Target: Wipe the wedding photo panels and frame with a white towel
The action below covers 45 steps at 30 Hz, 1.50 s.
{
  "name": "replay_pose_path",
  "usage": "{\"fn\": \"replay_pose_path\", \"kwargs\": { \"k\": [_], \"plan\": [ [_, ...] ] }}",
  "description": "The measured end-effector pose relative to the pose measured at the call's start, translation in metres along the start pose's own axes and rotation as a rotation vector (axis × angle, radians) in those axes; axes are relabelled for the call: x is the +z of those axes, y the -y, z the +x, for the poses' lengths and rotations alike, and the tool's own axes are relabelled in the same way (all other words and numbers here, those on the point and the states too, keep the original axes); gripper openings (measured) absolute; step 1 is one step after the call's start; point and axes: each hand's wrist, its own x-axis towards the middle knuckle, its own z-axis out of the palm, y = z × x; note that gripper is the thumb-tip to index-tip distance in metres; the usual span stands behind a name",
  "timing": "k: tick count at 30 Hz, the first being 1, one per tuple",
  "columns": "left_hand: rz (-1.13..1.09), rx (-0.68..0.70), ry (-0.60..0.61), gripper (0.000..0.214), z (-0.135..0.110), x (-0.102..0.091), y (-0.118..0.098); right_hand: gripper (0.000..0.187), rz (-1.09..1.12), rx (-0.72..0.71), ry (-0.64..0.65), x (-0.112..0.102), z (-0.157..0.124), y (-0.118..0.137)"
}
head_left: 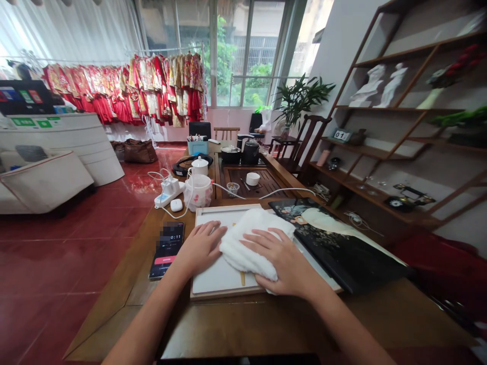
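Hands apart, both flat, neither clamped. Left hand (201, 248) rests on a white panel (215, 274) set in a pale wood frame (224, 294), fingertips at the edge of a folded white towel (253, 243). Right hand (281, 261) lies palm-down across the towel's near right part, fingers spread.

Towel sits on the panel, its far end reaching the frame's far side. A thin yellow strip (242, 278) shows below the towel, on the panel. Bare white panel shows between left hand and frame. Frame's right edge meets a black lacquered board (353, 261) painted with a pale figure; it takes up the worktop (125, 299) to the right.

Left of the frame, just beside it, a phone (167, 251) lies on the worktop: timer reads 0:11, a red button below, top of the screen blurred out. No brand legible.

Farther off on the worktop: white power strip (169, 192), small white case (176, 205), white floral jar (198, 192), white lidded pot (200, 166), dark wood tea tray (247, 175).

Right-hand shelf holds a small block calendar (341, 135) showing 01. Red embroidered garments (163, 88) hang on a rack by the far window.
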Motion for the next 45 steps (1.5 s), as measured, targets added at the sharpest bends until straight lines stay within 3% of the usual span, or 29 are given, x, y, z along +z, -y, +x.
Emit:
{"fn": "replay_pose_path", "kwargs": {
  "k": [7,13,15,21,28,35,42,45],
  "plan": [
    [0.009,-0.002,-0.016,0.041,0.000,0.000,0.000,0.061,-0.081,0.183,-0.108,0.004,0.000,-0.032],
    [0.002,0.013,-0.012,0.041,0.000,0.000,0.001,0.067,-0.028,0.017,-0.018,0.000,-0.001,0.000],
    [-0.001,0.016,-0.012,0.041,0.000,0.000,0.001,0.067,-0.011,-0.017,0.012,-0.002,-0.003,-0.001],
    [-0.006,0.006,-0.036,0.040,0.000,0.001,0.001,0.058,-0.099,0.202,-0.099,-0.001,-0.006,-0.032],
    [-0.005,0.019,-0.027,0.041,0.000,0.002,0.003,0.068,0.009,-0.053,0.030,-0.003,-0.007,0.010],
    [-0.009,0.013,-0.044,0.041,0.001,0.003,0.002,0.060,-0.070,0.153,-0.118,0.000,-0.004,-0.033],
    [0.006,0.021,-0.018,0.043,0.000,0.003,0.003,0.068,0.015,-0.013,0.005,-0.003,0.000,0.005],
    [0.011,0.019,-0.015,0.042,0.000,0.003,0.002,0.067,0.022,-0.015,0.011,-0.004,-0.003,-0.002]
  ]
}}
